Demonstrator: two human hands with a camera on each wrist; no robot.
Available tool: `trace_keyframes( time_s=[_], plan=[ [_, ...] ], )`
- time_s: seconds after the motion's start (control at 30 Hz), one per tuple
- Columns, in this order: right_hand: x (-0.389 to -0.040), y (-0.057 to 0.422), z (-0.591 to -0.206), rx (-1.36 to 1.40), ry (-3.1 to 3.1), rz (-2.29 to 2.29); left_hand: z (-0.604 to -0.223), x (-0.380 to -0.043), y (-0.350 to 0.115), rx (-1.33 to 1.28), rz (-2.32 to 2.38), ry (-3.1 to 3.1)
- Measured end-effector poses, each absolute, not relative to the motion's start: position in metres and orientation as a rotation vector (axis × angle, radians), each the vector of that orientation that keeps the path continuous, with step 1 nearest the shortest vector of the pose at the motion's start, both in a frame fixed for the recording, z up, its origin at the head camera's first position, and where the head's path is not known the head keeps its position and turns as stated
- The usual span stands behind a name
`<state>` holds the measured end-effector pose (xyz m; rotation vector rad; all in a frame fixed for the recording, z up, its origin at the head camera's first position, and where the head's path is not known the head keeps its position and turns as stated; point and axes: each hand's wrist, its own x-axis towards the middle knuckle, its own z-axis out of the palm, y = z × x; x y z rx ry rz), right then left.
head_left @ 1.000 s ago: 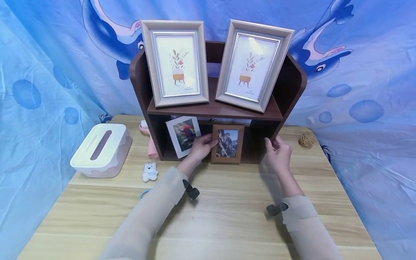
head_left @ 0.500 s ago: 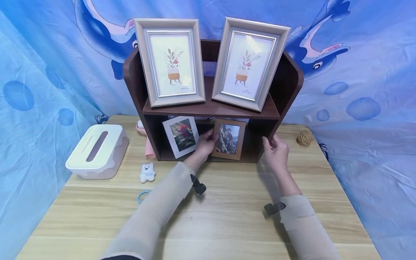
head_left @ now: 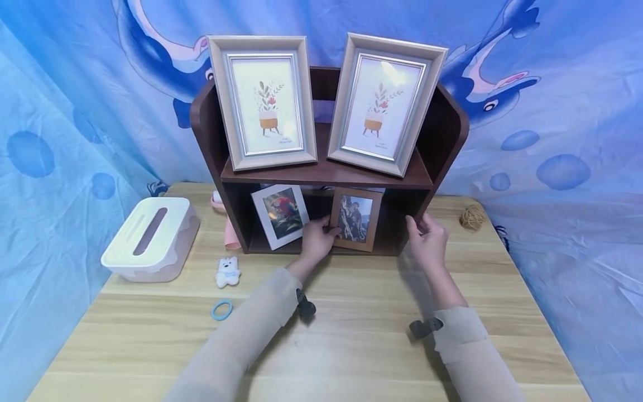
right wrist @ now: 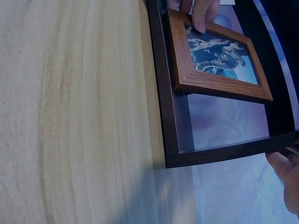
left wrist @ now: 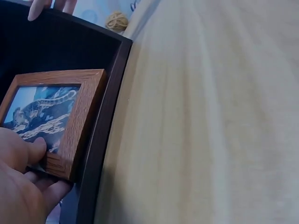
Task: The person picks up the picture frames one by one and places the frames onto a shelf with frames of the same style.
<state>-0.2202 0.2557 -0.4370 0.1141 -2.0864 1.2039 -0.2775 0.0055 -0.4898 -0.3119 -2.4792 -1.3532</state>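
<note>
A brown wooden picture frame point(head_left: 355, 219) with a photo of a spotted cat on rock leans in the lower compartment of a dark brown shelf point(head_left: 331, 177), turned slightly. My left hand point(head_left: 318, 240) pinches its lower left corner, thumb on the front point(left wrist: 39, 148) and fingers behind and beneath. At the shelf's right side panel, my right hand point(head_left: 428, 241) grips the front edge, thumb on the inner side. In the right wrist view that hand point(right wrist: 289, 179) shows only in part. Left of the wooden frame leans a white frame point(head_left: 281, 215) with a parrot picture.
Two large beige frames point(head_left: 269, 162) with plant drawings stand on the upper shelf. On the table's left are a tissue box point(head_left: 150, 240), a white bear figure point(head_left: 228, 272), a blue ring point(head_left: 221, 310) and a pink roll point(head_left: 231, 237). Right lies a twine ball point(head_left: 472, 218).
The wooden frame has shifted right, tilted clockwise, and its base has moved back from the shelf's front edge. My left hand slid down to its lower corner. My right hand stayed put.
</note>
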Motion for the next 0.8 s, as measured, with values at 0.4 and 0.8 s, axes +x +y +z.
trace_keyframes(
  time_s=[0.4,0.8],
  plan=[
    [-0.222,0.257,-0.439,0.137,-2.076,1.207,-0.485,-0.305,0.021,-0.416,-1.204,-2.532],
    [-0.224,0.259,-0.441,0.128,-2.066,1.22,-0.487,-0.315,0.029,-0.379,-1.198,-2.601]
  ],
)
